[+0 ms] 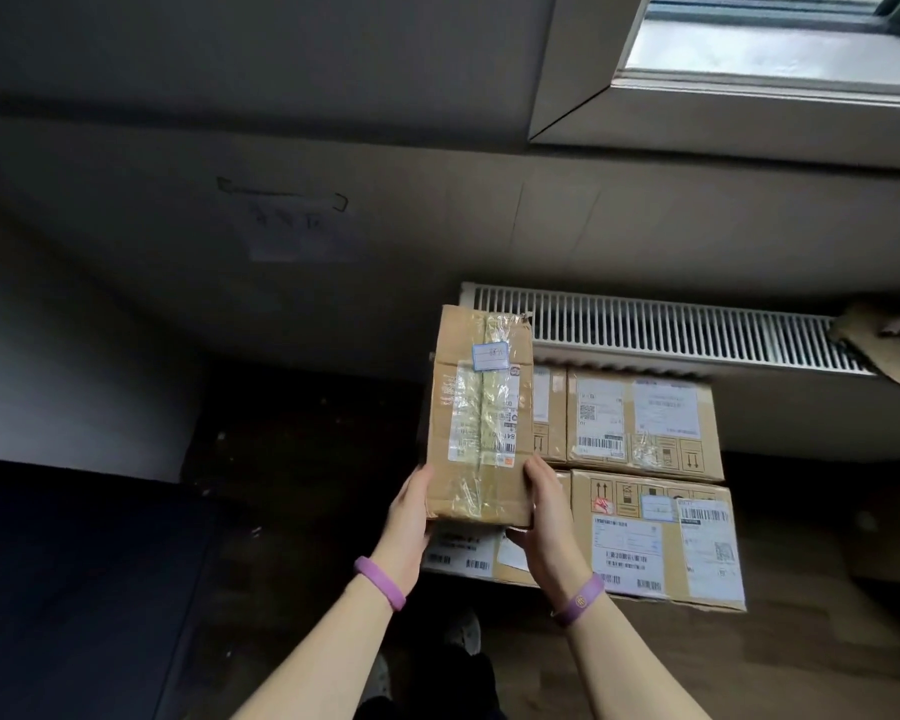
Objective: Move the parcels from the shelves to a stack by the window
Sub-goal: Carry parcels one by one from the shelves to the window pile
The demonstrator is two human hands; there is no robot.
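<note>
I hold a long brown cardboard parcel [481,413] with clear tape and white labels above the stack, its far end pointing at the radiator. My left hand [409,517] grips its near left edge and my right hand [544,522] grips its near right corner, fingers under it. Below lie several labelled cardboard parcels side by side: one at the back right [645,423], one at the front right [661,543], and one at the front left [463,556] partly hidden by the held parcel.
A white radiator [671,330] runs along the wall behind the stack, under the window [775,44]. Torn cardboard [884,340] rests on the radiator's right end. A dark surface [74,589] fills the lower left. The floor [302,444] is dark wood.
</note>
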